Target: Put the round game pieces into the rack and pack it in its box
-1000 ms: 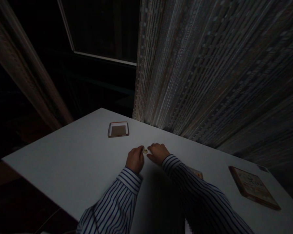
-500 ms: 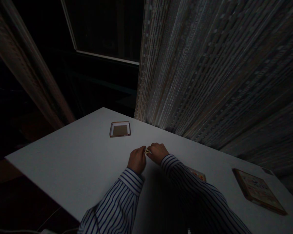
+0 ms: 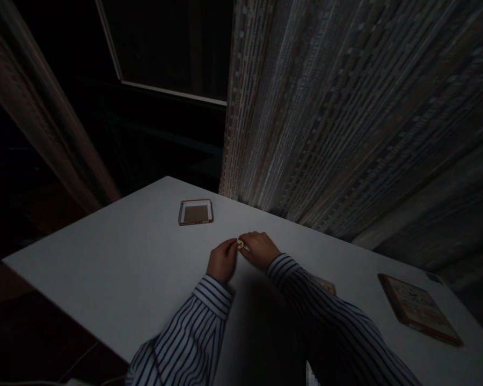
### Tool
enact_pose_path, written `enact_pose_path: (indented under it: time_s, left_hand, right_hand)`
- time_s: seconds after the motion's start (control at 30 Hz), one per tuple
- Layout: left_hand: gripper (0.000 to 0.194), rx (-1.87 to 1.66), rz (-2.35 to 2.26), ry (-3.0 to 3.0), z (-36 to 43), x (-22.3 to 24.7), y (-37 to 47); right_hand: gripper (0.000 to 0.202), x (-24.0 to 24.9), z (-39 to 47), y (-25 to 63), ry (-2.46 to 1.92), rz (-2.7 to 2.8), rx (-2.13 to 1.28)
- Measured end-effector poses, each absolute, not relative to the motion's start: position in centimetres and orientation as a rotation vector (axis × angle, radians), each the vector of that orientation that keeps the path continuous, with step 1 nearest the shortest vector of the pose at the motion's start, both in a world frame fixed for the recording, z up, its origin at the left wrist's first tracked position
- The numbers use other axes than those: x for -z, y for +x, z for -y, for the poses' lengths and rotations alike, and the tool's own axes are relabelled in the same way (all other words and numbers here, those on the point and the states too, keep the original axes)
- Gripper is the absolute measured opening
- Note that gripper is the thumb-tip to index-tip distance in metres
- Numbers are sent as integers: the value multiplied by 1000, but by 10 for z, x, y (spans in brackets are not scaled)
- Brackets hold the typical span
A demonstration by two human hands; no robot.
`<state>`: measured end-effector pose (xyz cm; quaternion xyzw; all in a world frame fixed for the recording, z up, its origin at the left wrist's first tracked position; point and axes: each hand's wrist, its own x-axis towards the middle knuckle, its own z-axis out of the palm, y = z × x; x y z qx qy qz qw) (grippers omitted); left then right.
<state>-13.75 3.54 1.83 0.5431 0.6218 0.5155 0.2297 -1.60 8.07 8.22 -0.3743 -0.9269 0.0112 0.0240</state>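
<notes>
A small round game piece (image 3: 240, 244), pale with a dark mark on its face, is held up just above the white table. My left hand (image 3: 222, 261) pinches it from the left between thumb and fingers. From the right, my right hand (image 3: 260, 250) grips the same piece, its fingers curled. Partly hidden behind my right sleeve, a small box or tray (image 3: 327, 286) with orange-red marks lies on the table.
An open shallow tray (image 3: 195, 223), with a brown panel inside, stands on the white table (image 3: 116, 268) toward the back. Farther right lies a flat box (image 3: 422, 311) with a printed top, and a small dark flat item (image 3: 435, 277). Curtains (image 3: 290, 118) hang behind the table.
The piece has turned slightly between my fingers, so its mark looks different. Both hands remain on it. The whole view has shifted a little.
</notes>
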Motion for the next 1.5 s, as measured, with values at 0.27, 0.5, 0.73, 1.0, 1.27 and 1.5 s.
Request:
enact_pose_path:
  time_s: [0.27,0.5,0.73,1.0,1.27,1.5]
  left_hand:
    - [24,-1543,-1470,1144,-40,-19,-140]
    - [29,-1535,-1163,827,-40,-22,-136]
    - [30,-1540,-1112,828,-35,-24,-131]
    - [35,-1492,-1035,837,-23,-40,-121]
    - [36,-1412,-989,965,-9,-57,-102]
    - [36,-1343,-992,1030,1,-71,-85]
  right_hand:
    - [24,-87,-76,-11,-1085,2840,-3]
    - [25,-89,-73,-4,-1084,2802,-5]
    - [29,-95,-67,4,-1077,2813,-14]
    - [27,-112,-52,21,-1014,2819,45]
    - [25,-121,-35,55,-982,2715,39]
    - [24,-122,-24,81,-981,2613,6]
